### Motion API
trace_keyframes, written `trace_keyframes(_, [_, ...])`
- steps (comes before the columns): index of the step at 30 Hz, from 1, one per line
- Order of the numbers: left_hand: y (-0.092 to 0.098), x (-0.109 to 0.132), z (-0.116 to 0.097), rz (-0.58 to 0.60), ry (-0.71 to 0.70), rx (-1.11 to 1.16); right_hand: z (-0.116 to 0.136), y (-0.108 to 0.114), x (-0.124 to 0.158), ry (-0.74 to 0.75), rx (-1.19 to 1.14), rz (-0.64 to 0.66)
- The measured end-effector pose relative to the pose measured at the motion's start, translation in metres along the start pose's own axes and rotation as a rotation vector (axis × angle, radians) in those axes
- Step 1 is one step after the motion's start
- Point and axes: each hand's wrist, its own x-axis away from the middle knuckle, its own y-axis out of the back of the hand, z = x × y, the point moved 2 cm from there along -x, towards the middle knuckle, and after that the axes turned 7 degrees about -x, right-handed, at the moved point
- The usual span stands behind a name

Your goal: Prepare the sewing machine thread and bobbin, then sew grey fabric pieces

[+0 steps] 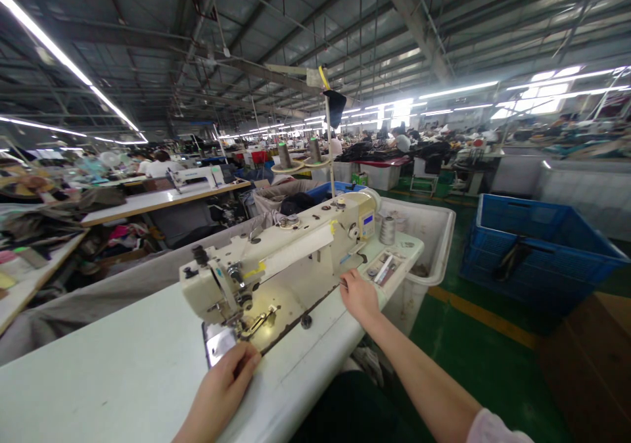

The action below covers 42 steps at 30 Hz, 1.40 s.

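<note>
Left hand: curled, beside needle plate; right hand: fingertips bunched at edge of machine bed; contents of either, cannot tell. Sewing machine: mounted in tabletop. Possible hazard: accidental start, left fingers straying under machine head.

Blue crate on green floor

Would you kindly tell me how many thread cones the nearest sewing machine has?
3: one brown cone on the left tray, another brown cone on the right tray, and a grey cone on the tabletop's right end. Others may be hidden.
</note>
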Motion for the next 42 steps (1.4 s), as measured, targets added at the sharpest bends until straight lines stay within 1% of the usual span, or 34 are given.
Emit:
trace_keyframes(9, [-0.0040, -0.0003, 0.0056, 0.022, 0.007, 0.012, -0.0002, -0.0007, -0.0005, 0.001, -0.008, -0.007])
trace_keyframes(16, [-0.0031, 0.0006, 0.0040, 0.018, 0.013, 0.007, -0.0009, -0.0015, -0.0002, -0.001, -0.004, 0.007])
trace_keyframes(21, [-0.0026, -0.0007, 0.0030, 0.029, 0.014, -0.004, -0.0010, -0.0017, -0.0005, 0.006, -0.011, -0.018])
trace_keyframes(32, [-0.0011, -0.0007, 0.0003, 0.031, 0.013, -0.008, -0.0022, -0.0036, -0.0012, 0.011, -0.005, -0.029])
trace_keyframes(38, [-0.0017, 0.0007, 0.0026, 0.036, 0.011, -0.006, -0.0019, -0.0030, -0.0011, 0.000, -0.001, 0.001])
trace_keyframes(42, [-0.0027, 0.0013, 0.0051, 0.025, 0.014, -0.013, -0.0012, -0.0025, -0.0011, 0.005, -0.007, -0.011])
